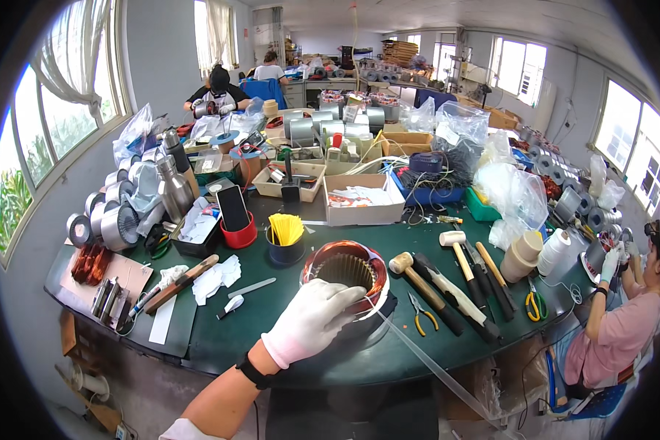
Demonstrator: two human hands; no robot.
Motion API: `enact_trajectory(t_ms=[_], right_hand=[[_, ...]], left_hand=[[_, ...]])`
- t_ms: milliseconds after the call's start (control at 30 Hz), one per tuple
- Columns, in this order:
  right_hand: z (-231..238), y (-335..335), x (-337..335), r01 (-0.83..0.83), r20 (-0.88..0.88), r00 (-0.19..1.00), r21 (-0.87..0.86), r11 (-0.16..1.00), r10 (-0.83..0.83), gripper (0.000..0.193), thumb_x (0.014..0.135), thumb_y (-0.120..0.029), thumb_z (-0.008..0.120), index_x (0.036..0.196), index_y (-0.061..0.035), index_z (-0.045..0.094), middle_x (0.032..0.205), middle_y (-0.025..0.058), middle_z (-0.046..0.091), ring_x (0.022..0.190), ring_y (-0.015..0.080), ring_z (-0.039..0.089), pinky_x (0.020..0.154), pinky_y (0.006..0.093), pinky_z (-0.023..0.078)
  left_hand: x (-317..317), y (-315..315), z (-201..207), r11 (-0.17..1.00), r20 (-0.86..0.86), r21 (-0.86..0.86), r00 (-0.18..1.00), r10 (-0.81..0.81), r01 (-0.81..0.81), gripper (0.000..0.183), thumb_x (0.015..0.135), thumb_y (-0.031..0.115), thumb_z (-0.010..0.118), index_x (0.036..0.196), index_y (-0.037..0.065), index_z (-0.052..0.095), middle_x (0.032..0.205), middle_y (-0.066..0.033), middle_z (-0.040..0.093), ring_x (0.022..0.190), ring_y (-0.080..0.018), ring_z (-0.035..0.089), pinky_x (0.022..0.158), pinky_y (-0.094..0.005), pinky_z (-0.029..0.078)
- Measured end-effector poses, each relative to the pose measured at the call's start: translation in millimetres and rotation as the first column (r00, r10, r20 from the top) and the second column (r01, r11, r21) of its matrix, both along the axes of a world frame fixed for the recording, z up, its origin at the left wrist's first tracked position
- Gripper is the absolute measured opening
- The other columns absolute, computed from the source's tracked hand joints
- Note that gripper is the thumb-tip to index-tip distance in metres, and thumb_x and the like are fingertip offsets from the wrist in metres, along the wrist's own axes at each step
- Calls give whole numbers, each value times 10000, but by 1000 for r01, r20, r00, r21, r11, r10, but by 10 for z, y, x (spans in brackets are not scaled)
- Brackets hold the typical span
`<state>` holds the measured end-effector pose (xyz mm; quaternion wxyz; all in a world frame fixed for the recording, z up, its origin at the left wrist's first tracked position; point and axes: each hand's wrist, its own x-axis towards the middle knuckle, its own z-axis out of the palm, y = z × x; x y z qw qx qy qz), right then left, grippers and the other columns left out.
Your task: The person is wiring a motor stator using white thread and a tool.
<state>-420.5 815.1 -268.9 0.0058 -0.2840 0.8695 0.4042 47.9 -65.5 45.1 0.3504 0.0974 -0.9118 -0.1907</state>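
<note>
Bright windows (518, 70) break up the pale grey walls (158, 59).

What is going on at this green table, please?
The person's white-gloved left hand is at the near rim of a copper-wound ring on the green table. A clear strip runs from beside it toward the lower right. The right hand is out of view. Pliers lie untouched right of the ring.

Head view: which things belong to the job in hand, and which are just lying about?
Apparently in the job:
- left hand, white-gloved, touching the ring
- copper-wound ring
- clear strip, running from beside the ring toward the lower right

Apparently just lying about, untouched:
- white-headed mallet
- pliers right of the ring
- phone
- metal flask
</note>
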Motion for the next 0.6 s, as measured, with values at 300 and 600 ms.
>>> enact_trajectory(t_ms=[300,600], right_hand=[[2492,-5677,1863,-135,-20,782,-981,137,623,278,1013,-66,562,1229,17,716,1145,225,751,1044,407,735,904,472,596],[3131,-6933,2629,357,-100,162,-921,-153,982,287,1113,-183,574,1071,17,776,852,44,690,810,152,665,760,275,524]], left_hand=[[-296,127,126,989,-25,-122,996,-89,86,542,799,-1,797,1331,74,724,1052,-92,753,965,-337,683,897,-454,507],[-289,58,14,983,-108,-128,984,-144,130,547,771,10,814,1310,66,743,932,-81,720,877,-323,678,817,-448,508]])
